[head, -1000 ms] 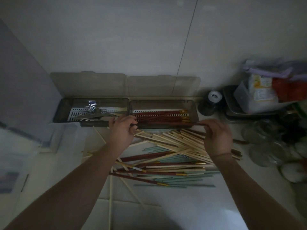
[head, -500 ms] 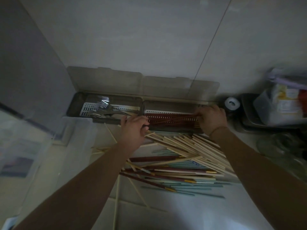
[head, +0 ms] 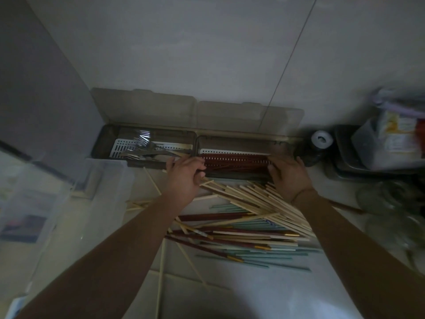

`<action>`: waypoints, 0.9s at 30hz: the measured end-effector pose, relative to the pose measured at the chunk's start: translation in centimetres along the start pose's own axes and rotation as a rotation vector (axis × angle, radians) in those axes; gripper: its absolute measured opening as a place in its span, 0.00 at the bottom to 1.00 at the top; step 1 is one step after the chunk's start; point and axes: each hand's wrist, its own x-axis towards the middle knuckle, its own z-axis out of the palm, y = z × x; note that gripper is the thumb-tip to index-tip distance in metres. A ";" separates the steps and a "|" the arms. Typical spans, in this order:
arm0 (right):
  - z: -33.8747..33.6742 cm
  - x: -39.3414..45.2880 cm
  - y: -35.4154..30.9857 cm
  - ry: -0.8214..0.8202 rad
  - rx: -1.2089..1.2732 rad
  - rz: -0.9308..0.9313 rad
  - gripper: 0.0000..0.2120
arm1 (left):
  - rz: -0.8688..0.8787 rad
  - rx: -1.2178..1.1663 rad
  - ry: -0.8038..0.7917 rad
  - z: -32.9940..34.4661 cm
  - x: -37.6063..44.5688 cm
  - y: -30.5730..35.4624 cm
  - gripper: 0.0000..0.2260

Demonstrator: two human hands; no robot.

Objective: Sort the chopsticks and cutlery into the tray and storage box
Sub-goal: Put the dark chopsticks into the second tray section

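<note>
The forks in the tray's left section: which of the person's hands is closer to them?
Left. The left hand sits just right of the forks; the right hand is at the red chopsticks' far end.

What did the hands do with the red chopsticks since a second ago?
The right hand carried its end of the red chopsticks away from the pile into the right compartment. The left hand stayed at their other end. The forks and the loose pile stayed put.

dark red chopsticks (head: 234,161) are lying lengthwise in the right compartment of the open storage box (head: 147,166); forks (head: 143,143) are resting in its left one; mixed chopsticks (head: 248,224) are sprawling before it.
</note>
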 end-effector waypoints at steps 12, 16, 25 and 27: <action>0.5 0.4 0.4 0.014 0.090 0.015 0.17 | 0.001 -0.001 0.009 0.0 -0.1 -0.1 0.09; -0.4 0.8 0.2 -0.086 -0.041 0.010 0.10 | 0.003 0.017 0.002 0.0 0.0 0.0 0.09; -1.1 0.1 -0.4 -0.082 -0.124 -0.106 0.14 | 0.000 0.018 0.013 -0.1 -0.1 0.0 0.10; -0.9 -0.2 -0.5 0.013 -0.140 -0.116 0.19 | -0.001 0.017 0.009 -0.1 -0.1 0.0 0.10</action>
